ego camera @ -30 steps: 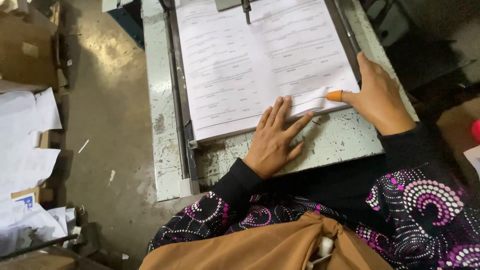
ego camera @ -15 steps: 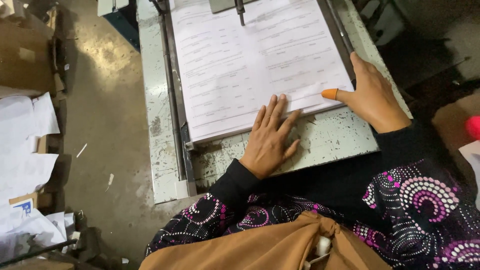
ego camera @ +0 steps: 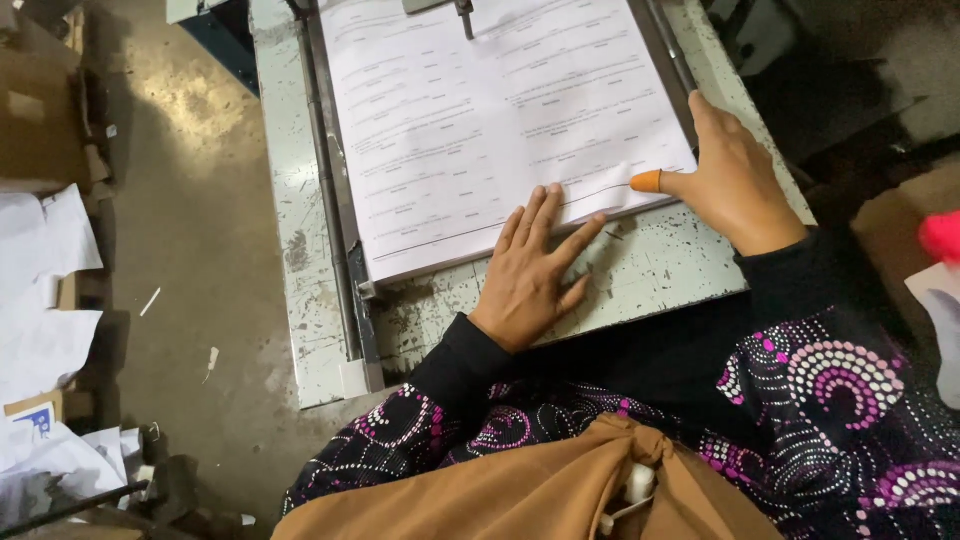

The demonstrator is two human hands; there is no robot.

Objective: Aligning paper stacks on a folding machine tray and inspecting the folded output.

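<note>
1. A stack of printed paper sheets (ego camera: 490,120) is seen lying flat on a worn, paint-chipped metal surface (ego camera: 660,270), filling the field from 12 o'clock down toward the centre.
2. The left hand (ego camera: 535,270) is laid palm-down just below centre, with its fingers (ego camera: 550,215) spread wide; the fingertips are rested on the near edge of the stack, while the palm lies on the bare metal.
3. The right hand (ego camera: 730,185) is placed at about 2 o'clock, against the near right corner of the stack. Nothing is gripped by it; the hand is held open and narrow, with the fingers kept together along the stack's right side.
4. An orange rubber fingertip cover (ego camera: 647,181) is worn on the right thumb, which is pointed toward 9 o'clock and pressed onto the top sheet, where the corner is lifted slightly.
5. A metal rail (ego camera: 335,230) is run along the left side of the stack, from 12 o'clock to about 7 o'clock.
6. Loose white sheets (ego camera: 45,290) and cardboard boxes (ego camera: 40,110) are seen on the concrete floor (ego camera: 200,200) at 9 o'clock.
7. Dark sleeves with a dotted swirl pattern (ego camera: 830,380) are seen at 5 o'clock.
</note>
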